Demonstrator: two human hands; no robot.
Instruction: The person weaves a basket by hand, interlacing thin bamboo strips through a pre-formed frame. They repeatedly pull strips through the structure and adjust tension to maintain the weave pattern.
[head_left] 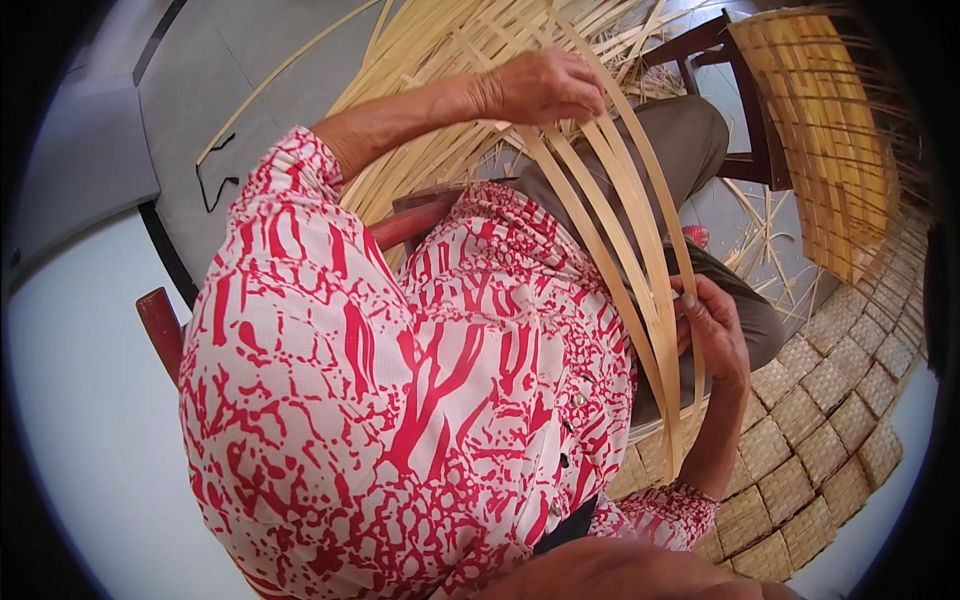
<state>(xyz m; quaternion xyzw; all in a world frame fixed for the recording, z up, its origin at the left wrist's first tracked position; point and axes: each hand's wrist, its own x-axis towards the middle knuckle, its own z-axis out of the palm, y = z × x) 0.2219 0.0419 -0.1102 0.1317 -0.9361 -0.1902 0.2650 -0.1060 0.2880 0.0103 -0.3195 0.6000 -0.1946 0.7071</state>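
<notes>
While the left hand (545,85) is gripping pale strips (660,335) over the trousers (693,145), the right hand (716,328) is pinching one, apparently steadying it.

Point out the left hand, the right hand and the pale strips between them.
Left hand (548,86): head view, on the back of the hand.
Right hand (716,330): head view, middle of the hand.
Pale strips (656,318): head view, flat face of one strip, picture-left of the right hand.
</notes>
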